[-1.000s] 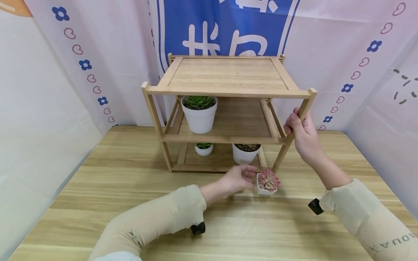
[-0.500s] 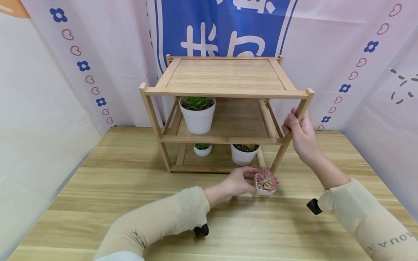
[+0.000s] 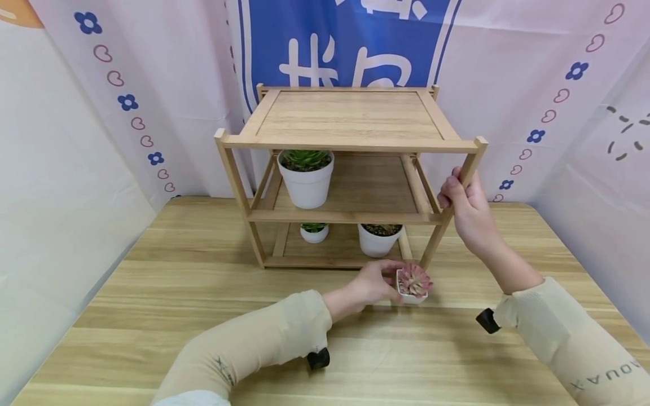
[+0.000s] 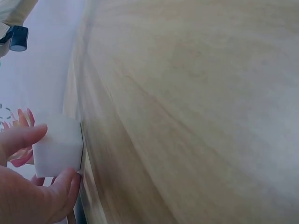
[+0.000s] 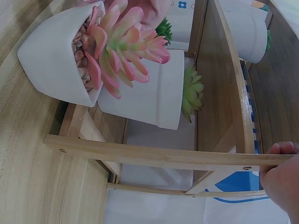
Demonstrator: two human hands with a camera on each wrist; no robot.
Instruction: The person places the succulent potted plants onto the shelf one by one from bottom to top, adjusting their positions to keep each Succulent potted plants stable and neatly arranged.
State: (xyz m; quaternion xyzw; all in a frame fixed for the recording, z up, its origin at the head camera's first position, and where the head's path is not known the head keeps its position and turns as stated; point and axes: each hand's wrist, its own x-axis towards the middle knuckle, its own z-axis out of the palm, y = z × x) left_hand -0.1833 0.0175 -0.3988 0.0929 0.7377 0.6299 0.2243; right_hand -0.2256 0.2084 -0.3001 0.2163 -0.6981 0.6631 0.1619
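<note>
A pink succulent (image 3: 414,279) in a small white square pot (image 4: 57,147) stands on the table just before the front right foot of a wooden shelf rack (image 3: 350,115). My left hand (image 3: 373,283) holds this pot from the left, thumb on one side and fingers on the other, as the left wrist view shows. My right hand (image 3: 469,211) grips the rack's front right post (image 3: 471,164), fingers curled round it. In the right wrist view the pink succulent (image 5: 126,49) is close by, beside the bottom shelf.
A larger white pot (image 3: 307,186) with a green succulent sits on the middle shelf at left. Below it, the bottom shelf bears a small round white pot (image 3: 314,234) and a medium white pot (image 3: 377,242). A printed curtain (image 3: 508,51) hangs behind the table (image 3: 167,293).
My left hand has moved right and its thumb and fingers have come round the small white pot. My right hand stays on the post. The view has shifted slightly.
</note>
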